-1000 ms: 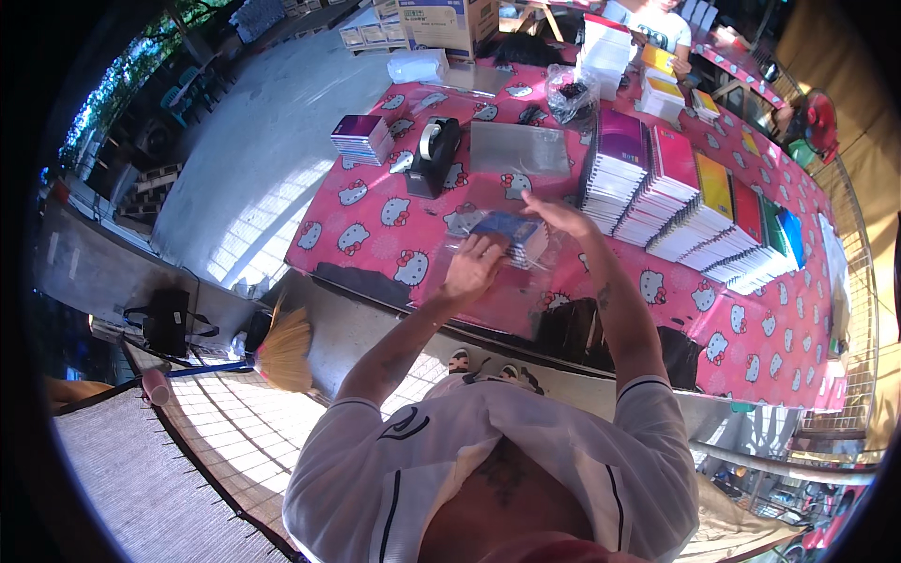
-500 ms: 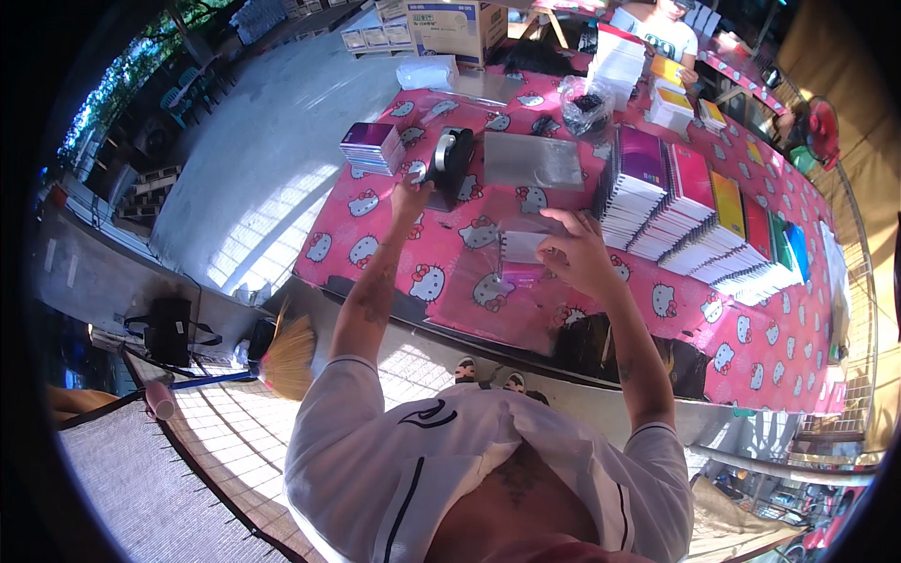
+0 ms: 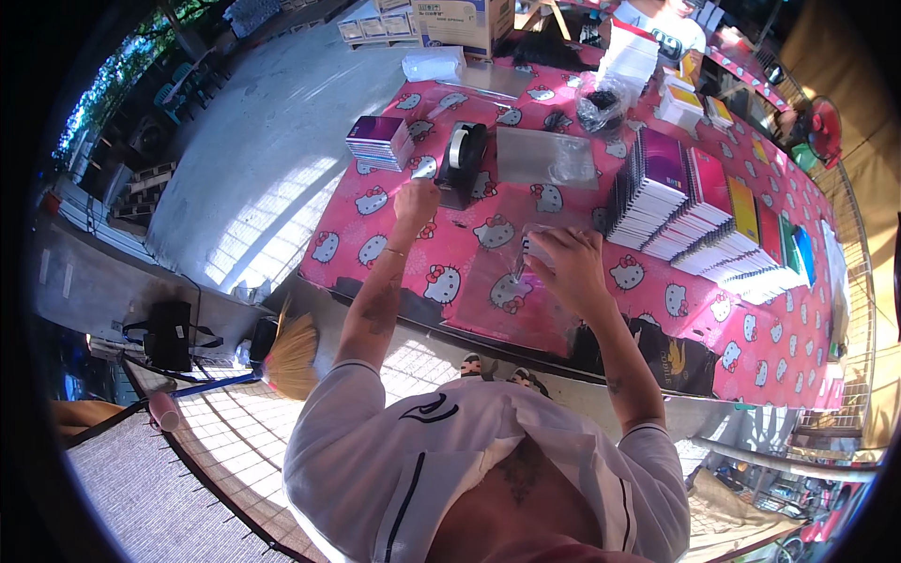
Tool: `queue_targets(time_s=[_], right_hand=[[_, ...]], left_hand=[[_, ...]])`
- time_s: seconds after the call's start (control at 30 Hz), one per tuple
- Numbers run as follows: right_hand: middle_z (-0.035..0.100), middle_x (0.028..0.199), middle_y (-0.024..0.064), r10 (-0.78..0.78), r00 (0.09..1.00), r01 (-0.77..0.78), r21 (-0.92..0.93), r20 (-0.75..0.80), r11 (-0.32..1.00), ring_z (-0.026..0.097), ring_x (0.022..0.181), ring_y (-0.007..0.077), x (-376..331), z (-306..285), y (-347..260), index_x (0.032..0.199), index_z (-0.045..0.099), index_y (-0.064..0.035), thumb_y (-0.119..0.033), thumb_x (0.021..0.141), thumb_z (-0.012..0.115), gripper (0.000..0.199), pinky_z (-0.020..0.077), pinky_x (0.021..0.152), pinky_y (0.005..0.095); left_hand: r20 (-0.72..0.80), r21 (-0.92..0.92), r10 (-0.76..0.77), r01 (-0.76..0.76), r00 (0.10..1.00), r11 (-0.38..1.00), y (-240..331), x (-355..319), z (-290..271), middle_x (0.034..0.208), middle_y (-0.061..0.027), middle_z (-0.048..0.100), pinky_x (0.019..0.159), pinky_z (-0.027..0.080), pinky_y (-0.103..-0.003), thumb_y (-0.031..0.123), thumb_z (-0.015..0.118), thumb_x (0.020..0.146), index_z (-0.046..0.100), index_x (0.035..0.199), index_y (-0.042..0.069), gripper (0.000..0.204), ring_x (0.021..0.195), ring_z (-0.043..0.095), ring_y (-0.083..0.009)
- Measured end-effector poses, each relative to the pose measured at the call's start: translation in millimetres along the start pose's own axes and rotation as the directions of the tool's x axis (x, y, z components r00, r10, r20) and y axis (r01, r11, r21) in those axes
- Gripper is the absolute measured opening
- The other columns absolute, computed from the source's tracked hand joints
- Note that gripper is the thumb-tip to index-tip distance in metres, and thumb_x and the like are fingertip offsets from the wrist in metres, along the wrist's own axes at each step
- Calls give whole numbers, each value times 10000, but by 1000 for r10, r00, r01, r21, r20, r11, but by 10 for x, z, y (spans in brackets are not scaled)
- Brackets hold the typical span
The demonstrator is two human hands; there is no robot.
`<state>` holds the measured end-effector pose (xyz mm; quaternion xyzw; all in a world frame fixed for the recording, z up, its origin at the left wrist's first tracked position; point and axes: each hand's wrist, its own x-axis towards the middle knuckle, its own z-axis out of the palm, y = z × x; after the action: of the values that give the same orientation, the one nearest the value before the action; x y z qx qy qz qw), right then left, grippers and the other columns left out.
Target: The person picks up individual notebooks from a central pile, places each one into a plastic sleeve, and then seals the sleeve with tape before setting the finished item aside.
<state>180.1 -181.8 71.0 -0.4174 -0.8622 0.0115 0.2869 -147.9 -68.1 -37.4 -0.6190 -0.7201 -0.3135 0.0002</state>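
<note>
Outdoor stationery stall, open-air, daylight. Evidence: long counter (image 3: pixel 375 235) under a pink cartoon-cat cloth, set on bare concrete (image 3: pixel 272 122) with hard sun and shadow. Goods laid out for sale: overlapping rows of spiral notebooks (image 3: pixel 699 211) in purple, red, yellow, green and blue; a small stack of purple books (image 3: pixel 378 141) near the far corner; more boxed packs (image 3: pixel 690 98) at the far end. Packing gear on the counter: tape dispenser (image 3: pixel 462 161), clear plastic sleeves (image 3: pixel 544 155). Cardboard boxes (image 3: pixel 460 19) behind. Broom (image 3: pixel 282 361) and black bag (image 3: pixel 169 333) on the ground. Trees (image 3: pixel 122 66) and stacked chairs beyond the concrete. Red fan (image 3: pixel 826 131) at the right.
</note>
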Motion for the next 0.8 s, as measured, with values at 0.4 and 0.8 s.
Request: queue_targets(time_s=[0.4,0.8], right_hand=[[691,1099,27,84,996,-84,0,0,996,613,1055,258,-39,21,-55,1135,694,-147,-310,832,715,344,372,919,444],[694,1089,33,62,997,-61,29,-37,998,620,1057,247,-28,123,-147,1094,710,-130,-295,807,744,333,359,930,456]], left_hand=[[708,-705,-276,674,651,-221,-104,-250,118,942,-58,648,627,458,-306,152,687,887,643,1019,38,180,812,610,-147],[117,257,5,-35,993,966,-188,-25,-26,796,-187,705,655,559,-408,210,702,832,699,880,18,198,703,705,-315]])
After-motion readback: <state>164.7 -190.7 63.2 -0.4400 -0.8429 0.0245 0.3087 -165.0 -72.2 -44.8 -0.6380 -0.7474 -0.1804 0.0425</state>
